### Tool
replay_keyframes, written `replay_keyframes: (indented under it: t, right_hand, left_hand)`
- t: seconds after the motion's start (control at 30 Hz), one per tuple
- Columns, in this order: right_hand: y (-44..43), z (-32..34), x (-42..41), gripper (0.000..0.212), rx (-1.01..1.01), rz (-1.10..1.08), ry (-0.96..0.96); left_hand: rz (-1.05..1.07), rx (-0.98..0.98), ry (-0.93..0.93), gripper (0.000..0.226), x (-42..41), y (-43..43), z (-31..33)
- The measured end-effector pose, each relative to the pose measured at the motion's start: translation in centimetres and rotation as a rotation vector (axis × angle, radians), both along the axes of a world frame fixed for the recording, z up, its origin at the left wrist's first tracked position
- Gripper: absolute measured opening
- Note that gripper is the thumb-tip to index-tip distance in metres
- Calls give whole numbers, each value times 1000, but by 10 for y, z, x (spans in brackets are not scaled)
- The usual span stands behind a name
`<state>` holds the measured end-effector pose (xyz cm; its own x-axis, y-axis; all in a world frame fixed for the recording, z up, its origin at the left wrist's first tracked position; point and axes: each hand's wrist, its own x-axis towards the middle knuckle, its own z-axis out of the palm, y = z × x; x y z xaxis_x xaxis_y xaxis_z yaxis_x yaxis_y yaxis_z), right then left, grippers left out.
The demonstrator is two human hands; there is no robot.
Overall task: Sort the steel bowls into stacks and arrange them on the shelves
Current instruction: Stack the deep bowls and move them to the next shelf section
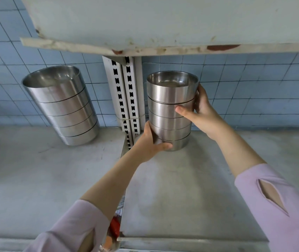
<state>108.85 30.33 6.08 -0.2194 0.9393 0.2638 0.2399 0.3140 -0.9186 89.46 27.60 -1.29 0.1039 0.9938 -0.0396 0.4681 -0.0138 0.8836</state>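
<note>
A stack of several steel bowls (170, 110) stands at the back of the right shelf board (181, 188), close to the tiled wall. My left hand (150, 142) grips the stack's bottom bowl from the left, thumb across the front. My right hand (199, 110) holds the stack higher up from the right, thumb on the front and fingers behind. A second, wider stack of several steel bowls (63, 106) stands on the left shelf board (45, 170), untouched.
A slotted white upright post (125, 91) rises between the two shelf boards. An upper shelf (163, 24) with a chipped front edge hangs just above both stacks. Blue tiles (254, 88) cover the wall behind. Something red (115, 228) shows in the gap below.
</note>
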Motion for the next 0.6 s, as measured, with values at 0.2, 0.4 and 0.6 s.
replay_keyframes:
  t: [0.2,0.4,0.6]
  right_hand:
    - [-7,14,-8,88,107,-188,51]
    - [-9,22,-5,73,117,-187,49]
    - [-35,23,-16,104,-4,-297,50]
  left_hand:
    - [-15,-14,-23,100,-1,1,-2]
    - [-13,-20,-38,102,-1,0,0]
    - [41,-63,56,124,-4,-28,9]
